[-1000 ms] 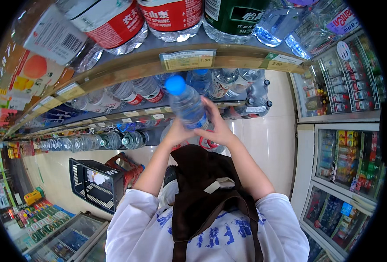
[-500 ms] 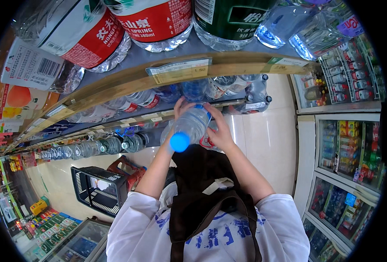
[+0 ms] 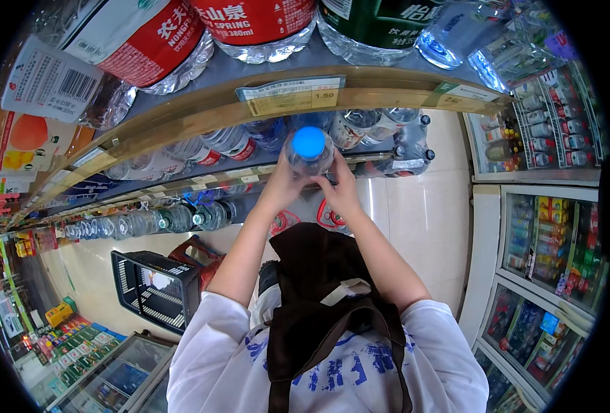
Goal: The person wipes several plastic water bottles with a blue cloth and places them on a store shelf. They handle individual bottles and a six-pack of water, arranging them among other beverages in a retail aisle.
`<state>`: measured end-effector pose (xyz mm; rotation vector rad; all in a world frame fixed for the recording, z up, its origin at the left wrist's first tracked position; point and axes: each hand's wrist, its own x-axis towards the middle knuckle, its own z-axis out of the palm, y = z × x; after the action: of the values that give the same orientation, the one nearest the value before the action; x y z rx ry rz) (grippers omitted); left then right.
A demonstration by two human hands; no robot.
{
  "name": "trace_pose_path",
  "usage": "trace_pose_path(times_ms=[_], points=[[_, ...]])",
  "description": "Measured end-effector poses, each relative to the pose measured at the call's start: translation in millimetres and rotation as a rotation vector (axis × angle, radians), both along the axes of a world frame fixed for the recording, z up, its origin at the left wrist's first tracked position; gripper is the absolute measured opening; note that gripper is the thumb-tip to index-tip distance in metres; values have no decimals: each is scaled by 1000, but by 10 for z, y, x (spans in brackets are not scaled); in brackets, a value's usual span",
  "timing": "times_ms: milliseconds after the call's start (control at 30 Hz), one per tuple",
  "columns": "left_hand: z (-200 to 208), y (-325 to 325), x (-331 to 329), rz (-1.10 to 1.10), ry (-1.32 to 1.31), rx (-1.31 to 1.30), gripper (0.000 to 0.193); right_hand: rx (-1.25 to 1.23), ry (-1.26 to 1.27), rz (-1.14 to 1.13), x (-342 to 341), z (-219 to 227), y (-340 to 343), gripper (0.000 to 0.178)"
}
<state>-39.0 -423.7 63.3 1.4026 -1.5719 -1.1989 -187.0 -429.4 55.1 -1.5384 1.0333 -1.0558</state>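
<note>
A large clear plastic water bottle (image 3: 312, 162) with a blue cap stands roughly upright at the front edge of the lower shelf. My left hand (image 3: 286, 184) is wrapped round its left side. On its right side my right hand (image 3: 339, 184) grips it too, thumbs near each other at the front. The bottle's base is hidden by my hands. Beside it on the same shelf are red-labelled water bottles (image 3: 230, 143) to the left and white-labelled bottles (image 3: 355, 127) to the right.
A wooden shelf edge (image 3: 181, 128) with price tags runs above my hands, with big water bottles (image 3: 257, 31) over it. A dark shopping basket (image 3: 155, 290) is on the floor at left. Glass-door drink coolers (image 3: 551, 237) stand at right. A dark apron (image 3: 319, 275) hangs before my chest.
The bottle has gone from tilted with its cap toward me to nearly upright, farther forward at the shelf. Both hands moved with it and now hold it lower down.
</note>
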Motion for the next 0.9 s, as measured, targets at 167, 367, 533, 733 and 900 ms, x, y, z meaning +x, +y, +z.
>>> trace_pose_path(times_ms=[167,367,533,733,900], points=[[9,-72,-26,11,79,5,68,-36,18,-11,5,14,-75,64],[-16,-96,-93,143,30,-147,66,-85,96,-166,140,113,-11,62],[51,-145,-120,184,-9,-70,70,-187,90,-315,257,6,-89,59],[-151,-169,-176,264,118,-146,63,-176,259,-464,297,-44,-68,49],[-209,-194,-196,317,-22,-144,62,-64,93,-486,335,-24,-75,47]])
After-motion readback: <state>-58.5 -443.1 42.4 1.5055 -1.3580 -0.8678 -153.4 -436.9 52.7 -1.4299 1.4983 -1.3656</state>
